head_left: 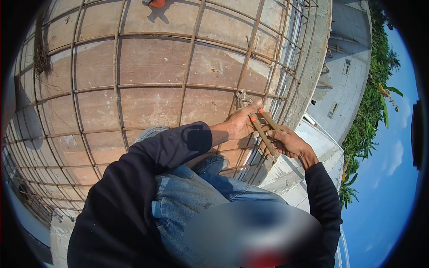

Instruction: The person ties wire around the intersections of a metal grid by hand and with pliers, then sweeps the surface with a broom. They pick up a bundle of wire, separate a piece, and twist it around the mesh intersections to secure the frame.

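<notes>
A pair of pincers point(260, 130) with worn handles banded in orange lies between my hands, over the rebar mesh point(187, 85). My right hand point(289, 142) is closed around the handles, which are slightly spread. Across the middle of the tool, between handles and metal head, my left hand point(241, 121) is closed on it; some of its fingers are hidden. The metal head shows just beyond my left hand, close to a crossing of two bars. Whether the jaws grip any wire is too small to tell.
Reddish-brown formwork boards point(152, 62) lie under the mesh. A concrete edge point(308, 76) runs along the right, with a grey block wall point(351, 76) beyond. A bundle of tie wire point(41, 56) hangs on the mesh at left. An orange object point(157, 3) is at the top.
</notes>
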The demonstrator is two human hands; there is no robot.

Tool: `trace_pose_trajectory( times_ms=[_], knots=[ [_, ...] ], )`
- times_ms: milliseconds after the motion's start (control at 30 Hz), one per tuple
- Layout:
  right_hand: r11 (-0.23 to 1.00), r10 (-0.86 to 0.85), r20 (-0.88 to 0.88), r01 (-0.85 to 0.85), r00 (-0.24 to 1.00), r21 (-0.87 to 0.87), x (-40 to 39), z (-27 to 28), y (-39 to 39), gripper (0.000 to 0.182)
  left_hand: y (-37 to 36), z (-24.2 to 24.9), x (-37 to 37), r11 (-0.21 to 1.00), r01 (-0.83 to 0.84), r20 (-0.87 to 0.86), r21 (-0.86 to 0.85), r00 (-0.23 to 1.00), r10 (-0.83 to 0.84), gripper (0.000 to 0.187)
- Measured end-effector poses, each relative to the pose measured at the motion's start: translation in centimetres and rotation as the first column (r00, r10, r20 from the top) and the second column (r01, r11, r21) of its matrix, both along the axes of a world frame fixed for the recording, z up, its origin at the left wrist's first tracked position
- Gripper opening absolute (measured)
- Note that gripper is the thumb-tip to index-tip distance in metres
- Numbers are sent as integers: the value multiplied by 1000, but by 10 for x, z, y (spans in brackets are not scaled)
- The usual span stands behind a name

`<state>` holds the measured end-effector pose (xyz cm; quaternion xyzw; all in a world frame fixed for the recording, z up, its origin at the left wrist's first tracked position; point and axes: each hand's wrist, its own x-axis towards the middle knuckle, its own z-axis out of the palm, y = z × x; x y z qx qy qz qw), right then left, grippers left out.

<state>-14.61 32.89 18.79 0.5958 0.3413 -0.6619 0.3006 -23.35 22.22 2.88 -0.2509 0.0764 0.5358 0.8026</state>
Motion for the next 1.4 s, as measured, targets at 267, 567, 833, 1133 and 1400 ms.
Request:
trace_pose_trajectory(
  times_ms=[267, 567, 833, 1133, 1400],
  knots=[
    [-365, 753, 621, -923, -217, 120, -70, 35, -5, 59, 61, 40, -5, 841, -102, 141, -532, 968, 207, 22],
    [-795, 387, 755, -607, -530, -18, -104, 4, 19, 31, 98, 31, -20, 786, -140, 231, -603, 911, 340, 25],
    [-372, 869, 421, -904, -261, 209, -47, -19, 76, 18, 20, 53, -38, 987, 102, -312, -127, 940, -138, 53],
    [576, 812, 246, -795, 530, -188, -78, -9, 92, 31, 57, 3, -13, 865, 404, -550, 296, -668, 501, 76],
    [-756, 488, 842, -595, -232, 273, -41, 6, 29, 31, 85, 4, -42, 684, 632, -814, 364, -141, 564, 42]
  ],
)
